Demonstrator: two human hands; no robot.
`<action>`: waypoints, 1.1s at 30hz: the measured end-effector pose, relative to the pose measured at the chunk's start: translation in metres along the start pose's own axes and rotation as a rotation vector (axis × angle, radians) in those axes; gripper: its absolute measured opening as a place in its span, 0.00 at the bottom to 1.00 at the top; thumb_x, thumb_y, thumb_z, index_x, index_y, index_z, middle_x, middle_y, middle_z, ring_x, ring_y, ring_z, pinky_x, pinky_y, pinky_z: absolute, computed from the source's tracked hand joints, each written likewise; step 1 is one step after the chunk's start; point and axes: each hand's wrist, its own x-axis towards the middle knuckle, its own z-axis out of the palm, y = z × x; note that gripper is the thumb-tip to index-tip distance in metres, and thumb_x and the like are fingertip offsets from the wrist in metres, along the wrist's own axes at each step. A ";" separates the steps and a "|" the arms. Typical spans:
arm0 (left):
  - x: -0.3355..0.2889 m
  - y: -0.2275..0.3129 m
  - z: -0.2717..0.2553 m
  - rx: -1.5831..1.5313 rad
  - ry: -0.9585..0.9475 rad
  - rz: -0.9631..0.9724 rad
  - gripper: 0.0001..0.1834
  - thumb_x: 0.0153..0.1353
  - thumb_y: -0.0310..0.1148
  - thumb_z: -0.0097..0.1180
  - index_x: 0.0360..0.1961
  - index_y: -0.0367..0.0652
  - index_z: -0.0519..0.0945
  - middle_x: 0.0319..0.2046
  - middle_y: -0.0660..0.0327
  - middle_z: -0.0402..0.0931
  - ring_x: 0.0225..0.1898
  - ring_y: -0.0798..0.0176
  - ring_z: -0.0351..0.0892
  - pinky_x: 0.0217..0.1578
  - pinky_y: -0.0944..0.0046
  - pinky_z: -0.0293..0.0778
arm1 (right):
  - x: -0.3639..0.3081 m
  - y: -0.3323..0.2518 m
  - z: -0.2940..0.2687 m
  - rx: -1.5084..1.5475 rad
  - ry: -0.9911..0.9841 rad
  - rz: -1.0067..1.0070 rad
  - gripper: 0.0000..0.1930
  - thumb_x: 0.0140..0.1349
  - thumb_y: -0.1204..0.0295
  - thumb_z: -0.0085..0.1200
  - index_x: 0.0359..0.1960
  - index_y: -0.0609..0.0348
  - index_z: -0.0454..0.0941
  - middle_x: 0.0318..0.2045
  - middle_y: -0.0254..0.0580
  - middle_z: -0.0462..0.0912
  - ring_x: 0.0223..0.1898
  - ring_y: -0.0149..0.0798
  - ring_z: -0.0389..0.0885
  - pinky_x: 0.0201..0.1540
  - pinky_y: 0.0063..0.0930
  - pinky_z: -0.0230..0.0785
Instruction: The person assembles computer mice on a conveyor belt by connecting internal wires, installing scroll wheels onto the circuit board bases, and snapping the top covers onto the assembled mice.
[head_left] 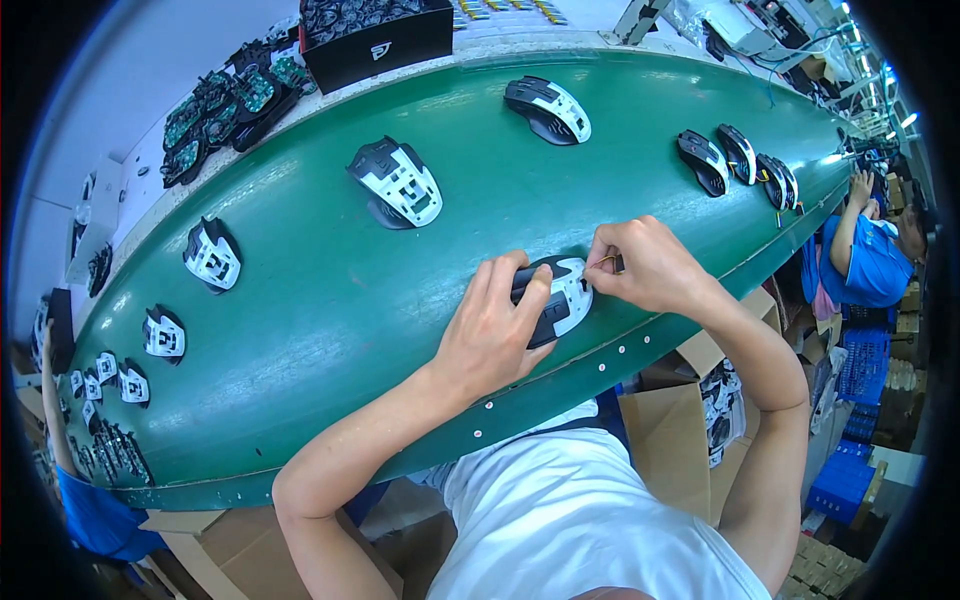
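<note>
Evidently, the mouse is part-built

The left hand clamps it near the green belt's close edge; the right hand pinches what looks like a thin wire. The white shell appears fitted; wire placement seems unfinished.

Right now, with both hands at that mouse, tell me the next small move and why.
Probably ease the thin wire gently in against the white end of the mouse, with the left hand bracing. The right hand pinches the wire right at that end, and the left hand steadies the mouse on the green surface.
</note>
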 end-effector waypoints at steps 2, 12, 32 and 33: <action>0.002 0.001 0.000 0.000 0.006 0.000 0.45 0.35 0.29 0.80 0.58 0.34 0.72 0.52 0.43 0.68 0.52 0.39 0.73 0.51 0.47 0.75 | -0.002 0.007 -0.003 0.037 0.043 -0.019 0.10 0.55 0.72 0.68 0.32 0.68 0.85 0.28 0.52 0.87 0.28 0.48 0.87 0.36 0.39 0.78; 0.000 -0.001 0.000 0.000 -0.006 -0.035 0.40 0.41 0.31 0.79 0.56 0.33 0.73 0.52 0.43 0.69 0.51 0.40 0.74 0.49 0.47 0.76 | 0.012 0.025 -0.005 0.370 -0.232 0.082 0.12 0.61 0.70 0.66 0.41 0.68 0.85 0.29 0.46 0.88 0.27 0.34 0.87 0.31 0.28 0.80; 0.022 0.013 -0.030 -0.102 0.032 -0.099 0.37 0.46 0.29 0.75 0.60 0.42 0.75 0.57 0.46 0.72 0.55 0.42 0.76 0.52 0.50 0.76 | -0.024 -0.005 -0.002 0.186 -0.082 -0.013 0.09 0.59 0.77 0.55 0.41 0.67 0.78 0.31 0.56 0.86 0.37 0.56 0.87 0.40 0.45 0.77; 0.028 0.016 -0.033 -0.171 0.036 -0.066 0.32 0.47 0.28 0.74 0.57 0.42 0.78 0.53 0.48 0.75 0.52 0.44 0.78 0.51 0.51 0.77 | -0.028 -0.011 -0.002 0.213 -0.079 -0.085 0.09 0.60 0.78 0.53 0.41 0.68 0.77 0.31 0.56 0.86 0.37 0.58 0.86 0.40 0.47 0.76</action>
